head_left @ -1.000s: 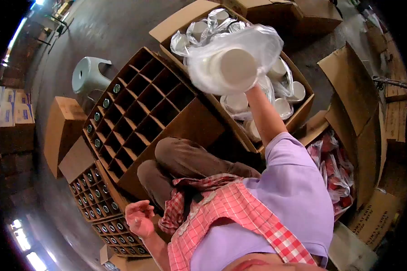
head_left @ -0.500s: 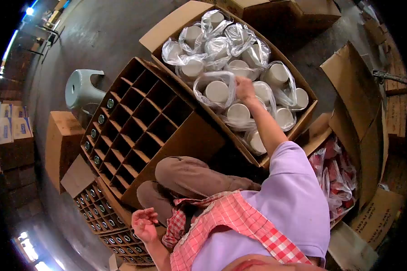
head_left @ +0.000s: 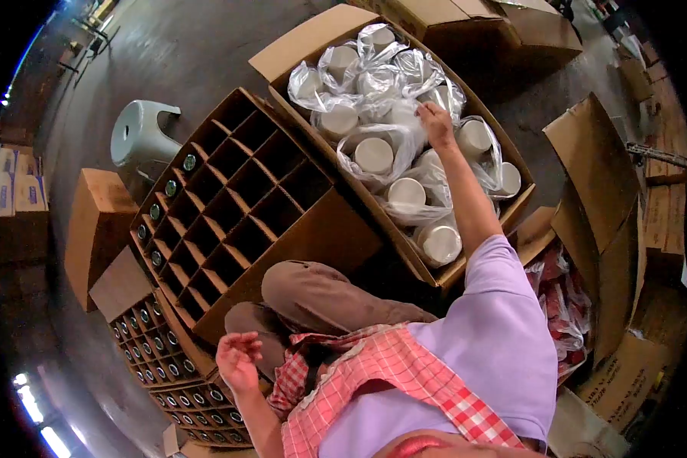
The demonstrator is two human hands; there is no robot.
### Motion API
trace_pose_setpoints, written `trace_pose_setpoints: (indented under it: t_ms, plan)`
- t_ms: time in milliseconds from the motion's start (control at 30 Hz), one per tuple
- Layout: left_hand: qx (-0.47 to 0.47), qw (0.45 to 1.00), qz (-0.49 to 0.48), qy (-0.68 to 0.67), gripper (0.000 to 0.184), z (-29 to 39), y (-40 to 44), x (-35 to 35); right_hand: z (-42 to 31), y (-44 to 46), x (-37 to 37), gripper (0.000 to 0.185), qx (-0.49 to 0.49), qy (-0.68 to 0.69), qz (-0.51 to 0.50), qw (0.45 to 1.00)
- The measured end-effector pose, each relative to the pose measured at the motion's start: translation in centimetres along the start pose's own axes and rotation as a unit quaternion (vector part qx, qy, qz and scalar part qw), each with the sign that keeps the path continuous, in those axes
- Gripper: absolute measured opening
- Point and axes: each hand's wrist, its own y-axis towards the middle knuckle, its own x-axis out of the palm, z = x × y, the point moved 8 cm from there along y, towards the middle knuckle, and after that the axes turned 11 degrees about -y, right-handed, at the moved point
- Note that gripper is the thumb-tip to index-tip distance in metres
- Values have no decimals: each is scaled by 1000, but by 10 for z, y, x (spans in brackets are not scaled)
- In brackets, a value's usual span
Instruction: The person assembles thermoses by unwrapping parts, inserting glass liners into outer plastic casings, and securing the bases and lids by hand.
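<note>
My right hand (head_left: 437, 126) reaches into an open carton (head_left: 412, 258) of pale round-ended items in clear plastic bags. Its fingers are pinched on the edge of a clear plastic bag (head_left: 401, 114) around one of them. Just below stands another pale item (head_left: 374, 156) in a bag whose mouth is spread open. My left hand (head_left: 238, 360) hangs empty beside my knee, fingers loosely curled and apart. In front of my knees is a divided carton (head_left: 298, 233), with several round-topped items (head_left: 189, 162) in the cells along its left side.
Lower left are divided cartons (head_left: 177, 340) filled with round-topped items. A pale plastic stool (head_left: 141, 133) stands beyond a closed box (head_left: 99, 229). At right, an open carton (head_left: 603, 206) with raised flaps stands by red items (head_left: 561, 305) in clear plastic.
My right hand has moved up and away, deeper over the bagged items, and the plastic beside it is drawn toward it. My left hand has risen slightly and remains empty.
</note>
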Motion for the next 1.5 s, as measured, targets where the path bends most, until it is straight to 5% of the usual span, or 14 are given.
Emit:
trace_pose_setpoints:
  t_ms: [233,433,500,600,767,833,900,1033,1100,1167,1267,1333,1433,1500]
  plan:
    - [-114,986,-81,-90,30,-29,61,92,-264,-125,54,15,2,468,-138,873]
    - [-295,908,-70,-289,32,-54,37,182,-395,-348,159,22,-171,381,-708,569]
    - [-239,926,-77,-281,35,-40,33,163,-414,-418,163,21,-182,419,-779,430]
    - [-149,953,-79,-250,40,-13,25,131,-384,-489,163,21,-367,205,-817,395]
    - [-18,979,-68,-192,50,35,8,87,-406,-401,118,6,-427,185,-621,631]
    - [21,984,-63,-165,55,51,2,75,-391,-323,103,33,-432,43,-261,862]
    - [45,987,-64,-143,59,64,-3,66,-387,-285,131,47,-371,60,-201,905]
    - [61,989,-70,-111,67,75,-6,50,-346,-295,209,32,-174,89,-432,881]
    - [52,987,-90,-122,72,64,4,35,-364,-304,217,11,-394,-45,-379,836]
    - [69,976,-141,-153,83,50,13,13,-372,-277,217,10,-132,26,-436,890]
    - [102,969,-179,-135,96,46,-2,-2,-397,-177,131,17,-494,-252,54,831]
    - [111,979,-162,-47,105,32,-11,-3,-444,-211,38,19,-313,-308,279,854]
    - [138,986,-96,16,108,15,-28,9,-404,-236,31,26,-293,-518,493,635]
    - [153,986,-70,15,107,14,-37,9,-237,-170,94,28,-385,-596,50,703]
